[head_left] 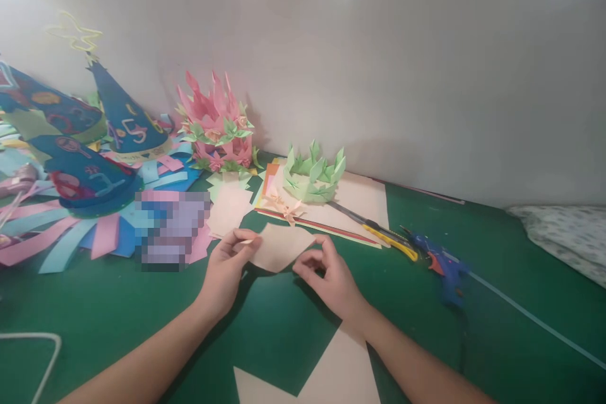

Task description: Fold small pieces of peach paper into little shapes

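A small piece of pale peach paper (283, 246) is held up just above the green table, slightly curved. My left hand (230, 265) pinches its left end between thumb and fingers. At the right end, my right hand (331, 274) grips the paper's edge with bent fingers. Beneath my right forearm lies a larger cut sheet of the same pale paper (341, 366) with a notched outline. Beyond my hands, a light green paper crown (312, 180) sits on a stack of coloured sheets (364, 192), with a peach folded paper flower (284, 205) beside it.
A blue glue gun (445, 265) and a long black-and-yellow tool (392, 243) lie to the right. Pink paper crowns (215, 120) and blue cone hats (125, 113) stand at the back left. Pale paper pieces (230, 208) lie near a pixelated patch. A light wall closes off the back.
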The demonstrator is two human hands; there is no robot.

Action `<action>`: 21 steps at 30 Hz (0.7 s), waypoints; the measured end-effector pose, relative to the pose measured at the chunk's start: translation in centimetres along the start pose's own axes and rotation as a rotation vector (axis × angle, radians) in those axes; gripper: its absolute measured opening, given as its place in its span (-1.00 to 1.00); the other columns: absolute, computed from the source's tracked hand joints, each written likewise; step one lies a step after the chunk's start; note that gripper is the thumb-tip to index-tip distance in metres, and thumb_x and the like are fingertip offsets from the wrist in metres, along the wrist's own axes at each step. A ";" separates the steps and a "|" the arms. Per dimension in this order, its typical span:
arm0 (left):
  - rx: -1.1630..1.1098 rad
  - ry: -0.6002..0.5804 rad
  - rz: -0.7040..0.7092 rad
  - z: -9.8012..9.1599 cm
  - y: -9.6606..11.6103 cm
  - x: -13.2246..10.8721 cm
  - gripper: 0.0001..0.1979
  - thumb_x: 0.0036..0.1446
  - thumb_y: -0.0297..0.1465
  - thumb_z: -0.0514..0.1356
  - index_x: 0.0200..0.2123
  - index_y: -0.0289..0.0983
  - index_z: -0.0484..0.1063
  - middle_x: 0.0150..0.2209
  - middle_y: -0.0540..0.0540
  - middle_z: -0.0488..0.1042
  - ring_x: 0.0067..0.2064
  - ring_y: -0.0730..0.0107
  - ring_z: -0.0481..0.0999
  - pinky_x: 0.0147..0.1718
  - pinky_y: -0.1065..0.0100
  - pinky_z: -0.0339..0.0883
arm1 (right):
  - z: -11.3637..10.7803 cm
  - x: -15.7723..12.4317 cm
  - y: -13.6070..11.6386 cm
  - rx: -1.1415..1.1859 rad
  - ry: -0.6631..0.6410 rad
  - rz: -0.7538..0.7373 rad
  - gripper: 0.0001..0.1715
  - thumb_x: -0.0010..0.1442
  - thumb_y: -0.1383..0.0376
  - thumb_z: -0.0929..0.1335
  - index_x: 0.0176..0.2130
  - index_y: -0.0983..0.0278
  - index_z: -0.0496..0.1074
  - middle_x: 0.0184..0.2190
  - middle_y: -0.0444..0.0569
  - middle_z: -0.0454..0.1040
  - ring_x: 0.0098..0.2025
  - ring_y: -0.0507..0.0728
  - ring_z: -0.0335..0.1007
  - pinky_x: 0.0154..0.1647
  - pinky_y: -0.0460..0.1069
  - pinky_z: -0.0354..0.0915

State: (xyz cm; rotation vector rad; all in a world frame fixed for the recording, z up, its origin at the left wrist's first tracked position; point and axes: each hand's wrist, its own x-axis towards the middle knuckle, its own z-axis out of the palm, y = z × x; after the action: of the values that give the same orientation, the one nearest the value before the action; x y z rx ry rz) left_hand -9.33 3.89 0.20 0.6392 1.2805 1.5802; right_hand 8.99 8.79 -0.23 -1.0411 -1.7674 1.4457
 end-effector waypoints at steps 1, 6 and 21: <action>-0.039 0.030 -0.010 0.0 0.1 0.1 -0.78 -0.09 -0.31 0.29 -0.42 -0.25 0.32 -0.58 0.13 0.31 -0.55 0.61 0.26 -0.53 0.56 0.13 | -0.1 -0.2 -0.1 0.018 -0.043 0.003 -0.68 0.11 0.20 0.32 -0.18 0.22 0.12 -0.47 -0.13 0.45 -0.46 0.03 0.35 -0.39 -0.06 0.25; -0.048 0.109 0.050 -0.3 0.3 0.5 -0.78 -0.11 -0.29 0.30 -0.41 -0.24 0.34 -0.47 0.07 0.39 -0.45 0.52 0.36 -0.47 0.50 0.22 | -1.1 -1.6 -1.1 0.115 -0.685 0.155 -0.60 0.13 0.10 0.28 -0.59 0.30 0.28 -0.62 -0.08 0.43 -0.60 -0.02 0.30 -0.53 -0.12 0.25; 0.875 -0.136 1.239 -1.1 1.3 -0.7 -0.82 -0.04 -0.57 0.21 -0.42 -0.16 0.48 -0.44 -0.02 0.37 -0.40 0.43 0.39 -0.44 0.39 0.31 | -0.3 -0.2 -0.6 0.546 -0.275 0.096 -0.35 -0.05 -0.18 0.30 -0.30 0.35 0.41 -0.41 0.06 0.47 -0.40 0.09 0.39 -0.46 -0.08 0.27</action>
State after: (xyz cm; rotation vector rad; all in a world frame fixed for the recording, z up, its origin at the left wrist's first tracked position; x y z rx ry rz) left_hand -10.41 2.82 1.24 2.3832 1.5315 1.7178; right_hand 9.22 8.65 0.39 -0.6674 -1.3745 2.0567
